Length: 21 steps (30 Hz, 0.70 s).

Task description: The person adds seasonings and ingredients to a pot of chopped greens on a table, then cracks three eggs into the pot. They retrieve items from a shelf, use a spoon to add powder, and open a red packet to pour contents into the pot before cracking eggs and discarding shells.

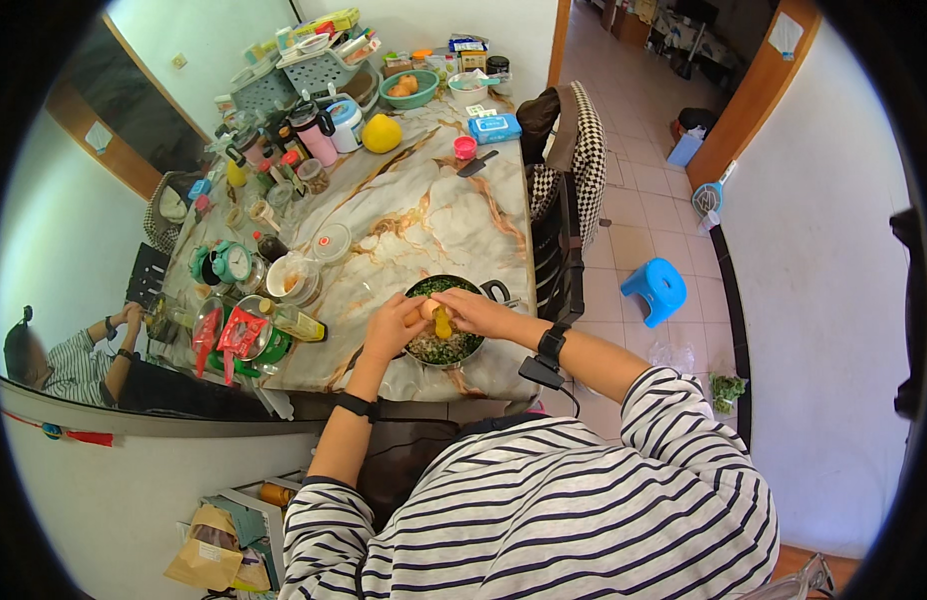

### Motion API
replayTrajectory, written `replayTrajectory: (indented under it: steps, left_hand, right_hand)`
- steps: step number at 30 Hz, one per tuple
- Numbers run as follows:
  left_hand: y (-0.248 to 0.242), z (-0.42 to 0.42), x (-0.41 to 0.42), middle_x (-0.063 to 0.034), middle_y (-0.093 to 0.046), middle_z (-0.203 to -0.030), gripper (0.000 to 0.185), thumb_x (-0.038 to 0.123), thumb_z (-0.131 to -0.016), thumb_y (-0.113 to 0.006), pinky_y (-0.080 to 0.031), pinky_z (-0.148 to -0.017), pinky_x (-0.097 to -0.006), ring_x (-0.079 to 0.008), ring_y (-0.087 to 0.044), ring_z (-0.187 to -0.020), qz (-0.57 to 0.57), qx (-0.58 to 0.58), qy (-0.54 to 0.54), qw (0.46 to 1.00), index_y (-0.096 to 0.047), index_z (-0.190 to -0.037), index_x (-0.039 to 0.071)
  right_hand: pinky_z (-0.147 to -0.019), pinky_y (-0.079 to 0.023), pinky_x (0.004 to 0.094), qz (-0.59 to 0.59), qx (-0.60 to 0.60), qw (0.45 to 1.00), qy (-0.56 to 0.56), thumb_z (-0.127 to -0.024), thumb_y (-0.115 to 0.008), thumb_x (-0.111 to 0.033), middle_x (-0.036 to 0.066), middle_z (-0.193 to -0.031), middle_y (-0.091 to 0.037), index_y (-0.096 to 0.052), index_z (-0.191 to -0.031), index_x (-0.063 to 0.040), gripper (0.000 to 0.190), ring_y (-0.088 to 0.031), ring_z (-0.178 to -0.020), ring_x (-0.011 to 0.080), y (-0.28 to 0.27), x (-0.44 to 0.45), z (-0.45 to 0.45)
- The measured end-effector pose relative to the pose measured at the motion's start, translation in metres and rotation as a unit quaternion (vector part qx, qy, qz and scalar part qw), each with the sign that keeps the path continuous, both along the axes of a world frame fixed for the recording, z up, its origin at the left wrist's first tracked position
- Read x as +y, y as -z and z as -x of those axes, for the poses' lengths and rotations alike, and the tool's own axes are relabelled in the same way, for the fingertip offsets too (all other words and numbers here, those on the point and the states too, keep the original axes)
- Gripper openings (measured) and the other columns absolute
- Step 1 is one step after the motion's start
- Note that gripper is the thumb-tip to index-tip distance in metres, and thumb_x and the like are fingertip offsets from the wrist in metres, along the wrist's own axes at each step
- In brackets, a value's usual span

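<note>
Over a metal pot (454, 365) near the table's front edge, my left hand (390, 328) and my right hand (478, 313) hold a cracked egg between them. Its brown eggshell (431, 307) is split apart, with the fingers of both hands on the shell. A yellow yolk (442, 325) hangs below the opening, above the pot. Inside the pot lie chopped green leaves (437, 286) and a pale minced filling (442, 349). My hands cover part of the pot's rim.
Left of the pot are an oil bottle (295, 321), a lidded tub (295, 277) and red packets (241, 334). A clear round lid (332, 243) lies farther back. A knife (478, 163) is near the right edge, beside a chair (565, 180). A blue stool (655, 291) stands on the floor.
</note>
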State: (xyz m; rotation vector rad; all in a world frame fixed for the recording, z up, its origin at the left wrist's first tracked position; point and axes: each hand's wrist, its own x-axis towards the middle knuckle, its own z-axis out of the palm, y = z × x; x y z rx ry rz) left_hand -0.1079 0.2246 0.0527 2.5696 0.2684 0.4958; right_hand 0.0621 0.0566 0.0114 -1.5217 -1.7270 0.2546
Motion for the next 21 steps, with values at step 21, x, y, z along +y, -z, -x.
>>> replayTrajectory:
  steps: [21]
  left_hand:
    - [-0.079,-0.007,0.014,-0.0008,-0.062,-0.091,0.047,0.012,-0.074,-0.077,-0.052,-0.064,-0.0322,-0.0191,-0.062,-0.081,-0.222,-0.171,0.066,0.958,-0.07,-0.12,0.019]
  right_hand:
    - [-0.09,-0.048,0.0366,-0.149,-0.288,0.946,-0.013,-0.083,-0.057,-0.006,0.012,-0.131,-0.056,-0.047,-0.142,-0.003,0.061,-0.06,-0.104,0.0264,-0.087,0.001,-0.03]
